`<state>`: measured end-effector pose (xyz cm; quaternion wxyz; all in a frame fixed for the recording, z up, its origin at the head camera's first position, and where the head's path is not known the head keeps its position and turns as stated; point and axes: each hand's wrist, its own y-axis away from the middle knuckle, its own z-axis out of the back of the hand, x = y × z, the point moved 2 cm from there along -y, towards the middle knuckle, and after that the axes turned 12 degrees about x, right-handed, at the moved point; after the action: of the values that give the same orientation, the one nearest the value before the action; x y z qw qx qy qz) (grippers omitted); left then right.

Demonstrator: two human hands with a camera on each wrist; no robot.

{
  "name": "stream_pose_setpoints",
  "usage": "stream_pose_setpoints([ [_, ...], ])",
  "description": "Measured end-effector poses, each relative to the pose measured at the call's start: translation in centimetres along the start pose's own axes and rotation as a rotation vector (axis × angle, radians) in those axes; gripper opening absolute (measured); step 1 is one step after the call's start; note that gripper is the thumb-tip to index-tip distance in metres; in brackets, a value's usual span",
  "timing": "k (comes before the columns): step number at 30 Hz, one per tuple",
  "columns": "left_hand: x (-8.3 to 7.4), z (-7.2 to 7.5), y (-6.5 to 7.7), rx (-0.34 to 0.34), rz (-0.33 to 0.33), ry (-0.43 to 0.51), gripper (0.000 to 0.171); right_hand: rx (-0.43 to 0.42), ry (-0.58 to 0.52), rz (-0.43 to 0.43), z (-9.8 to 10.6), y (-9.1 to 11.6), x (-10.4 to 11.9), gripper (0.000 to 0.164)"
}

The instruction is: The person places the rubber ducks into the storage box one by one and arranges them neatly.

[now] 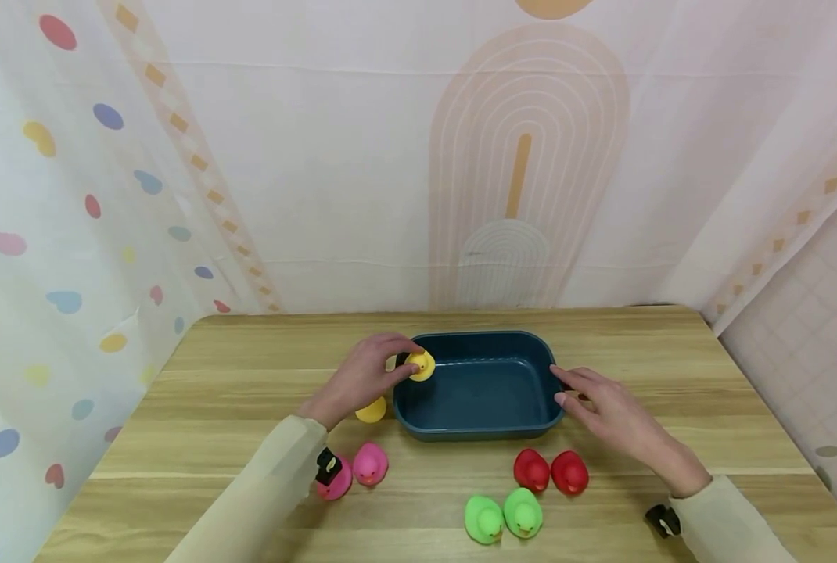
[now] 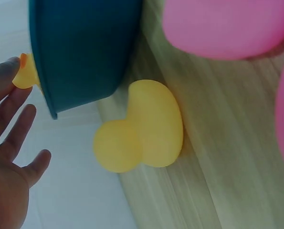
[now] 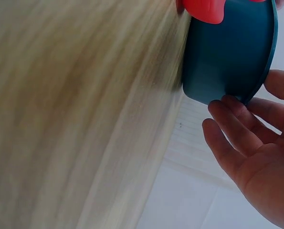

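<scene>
My left hand pinches a small yellow rubber duck between thumb and fingertips, over the left end of a dark blue plastic basin. In the left wrist view the duck shows at the basin's rim, the other fingers spread apart. A second yellow duck lies on the table below that hand, partly hidden by the wrist in the head view. At the basin's right end my right hand holds the rim, thumb and fingertips against it. The right wrist view shows fingers along the outer wall.
Two pink ducks sit front left of the basin, one partly behind the left wrist strap. Two red ducks stand near its front right corner. Two green ducks are closer to me. A patterned curtain hangs behind the wooden table.
</scene>
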<state>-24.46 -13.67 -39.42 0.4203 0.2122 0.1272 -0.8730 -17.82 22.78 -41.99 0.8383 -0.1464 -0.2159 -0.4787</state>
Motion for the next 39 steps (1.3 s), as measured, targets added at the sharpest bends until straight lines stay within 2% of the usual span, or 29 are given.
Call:
stream_pose_setpoints([
  [10, 0.7, -0.7, -1.2, 0.078, -0.003, -0.043, 0.024, 0.003, -0.002, 0.005, 0.0, 0.0, 0.2, 0.046],
  [24, 0.2, -1.5, -2.6, 0.157, -0.061, -0.25, 0.023, 0.013, -0.006, -0.001, 0.0, 0.0, 0.1, 0.047],
  [29, 0.2, -1.8, -2.9, 0.165, -0.071, -0.285, 0.021, 0.011, -0.009, 0.003, 0.0, 0.0, 0.1, 0.047],
  [39, 0.1, -1.9, -3.0, 0.18, -0.04, -0.309, 0.022, 0.02, -0.011, 0.001, 0.0, -0.3, 0.0, 0.047],
])
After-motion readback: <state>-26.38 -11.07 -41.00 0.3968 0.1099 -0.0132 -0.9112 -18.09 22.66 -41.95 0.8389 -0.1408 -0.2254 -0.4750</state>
